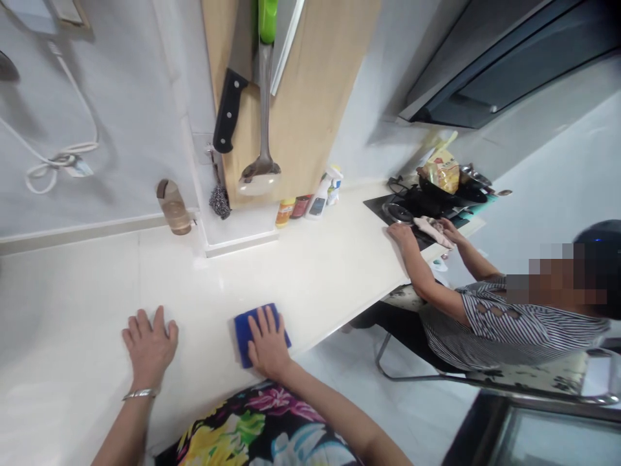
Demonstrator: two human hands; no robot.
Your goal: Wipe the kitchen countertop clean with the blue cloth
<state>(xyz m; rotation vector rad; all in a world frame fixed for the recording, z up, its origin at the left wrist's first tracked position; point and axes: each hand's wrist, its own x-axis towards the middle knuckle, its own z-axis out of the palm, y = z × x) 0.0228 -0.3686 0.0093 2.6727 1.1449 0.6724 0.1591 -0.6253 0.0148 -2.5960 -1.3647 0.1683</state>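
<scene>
- Right hand [269,343]: lies palm down with fingers spread, pressed on a folded blue cloth [242,340] rather than clamped around it.
- Blue cloth: flat on the white countertop [204,285], one corner near the front edge. A pull toward the body could carry that corner over; light pressure could let the palm slide off.
- Left hand [151,343]: flat on the bare counter, fingers apart, holding nothing; a silver bracelet [140,393] circles its wrist and could scrape the surface if the wrist dropped.
- Beyond the hands: a brown tumbler [173,210] stands by the wall, and a white spray bottle [317,202] near an orange-labelled container [284,212]; a long forward sweep could topple them.
- Above: a black-handled knife [229,111] hangs before a wooden board [315,97]; a bump could dislodge it.
</scene>
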